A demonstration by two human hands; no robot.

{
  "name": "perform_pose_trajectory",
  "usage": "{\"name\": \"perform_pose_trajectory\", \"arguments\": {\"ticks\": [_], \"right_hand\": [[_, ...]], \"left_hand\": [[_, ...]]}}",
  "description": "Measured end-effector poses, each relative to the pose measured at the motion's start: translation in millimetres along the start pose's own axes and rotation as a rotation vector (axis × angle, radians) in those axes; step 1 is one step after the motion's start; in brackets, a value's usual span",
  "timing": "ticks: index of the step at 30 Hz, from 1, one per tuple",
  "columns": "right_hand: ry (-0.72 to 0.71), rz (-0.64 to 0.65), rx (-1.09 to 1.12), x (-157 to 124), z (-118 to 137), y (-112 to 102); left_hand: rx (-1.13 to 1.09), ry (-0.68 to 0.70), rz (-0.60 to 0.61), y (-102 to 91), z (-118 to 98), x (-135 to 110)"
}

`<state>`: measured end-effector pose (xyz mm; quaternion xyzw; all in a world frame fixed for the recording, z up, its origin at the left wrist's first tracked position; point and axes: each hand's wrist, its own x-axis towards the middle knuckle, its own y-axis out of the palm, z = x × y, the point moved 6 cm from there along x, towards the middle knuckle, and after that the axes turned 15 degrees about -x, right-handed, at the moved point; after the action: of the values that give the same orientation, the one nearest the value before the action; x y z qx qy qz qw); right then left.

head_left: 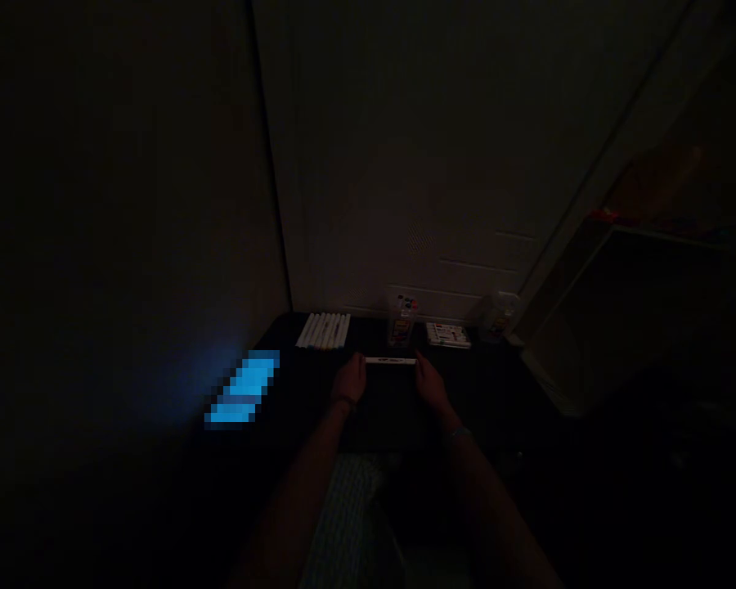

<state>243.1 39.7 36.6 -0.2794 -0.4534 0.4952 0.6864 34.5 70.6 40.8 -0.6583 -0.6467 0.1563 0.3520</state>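
A white marker (390, 361) with dark print lies level between my two hands. My left hand (350, 379) is closed on its left end, and my right hand (429, 381) closes on its right end. Behind it stands a clear plastic case (402, 321) with several markers upright inside, a red and a dark one among them. To the left, several white markers (324, 330) lie side by side in a row. A flat white pack with printing (447, 334) rests right of the case. The scene is very dark, so fingertips are hard to make out.
The dark table (392, 417) meets a pale wall (368, 204) at its back. Another clear container (500, 316) stands at the back right corner. A glowing, pixelated blue screen (244, 391) lies at the left edge. A dark box-like shape (644, 303) is on the right.
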Motion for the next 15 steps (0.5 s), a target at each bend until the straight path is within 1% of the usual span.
{"name": "perform_pose_trajectory", "arguments": {"ticks": [3, 9, 15], "right_hand": [[0.005, -0.008, 0.015, 0.2, 0.5, -1.5], [0.035, -0.029, 0.035, -0.5, 2.2, -5.0], [0.056, -0.004, 0.049, -0.9, 2.0, -5.6]], "left_hand": [[-0.017, 0.018, 0.006, -0.4, -0.3, 0.0], [-0.045, -0.005, -0.010, -5.3, -4.8, -1.6], [-0.084, -0.057, -0.004, -8.8, -10.0, -4.3]]}}
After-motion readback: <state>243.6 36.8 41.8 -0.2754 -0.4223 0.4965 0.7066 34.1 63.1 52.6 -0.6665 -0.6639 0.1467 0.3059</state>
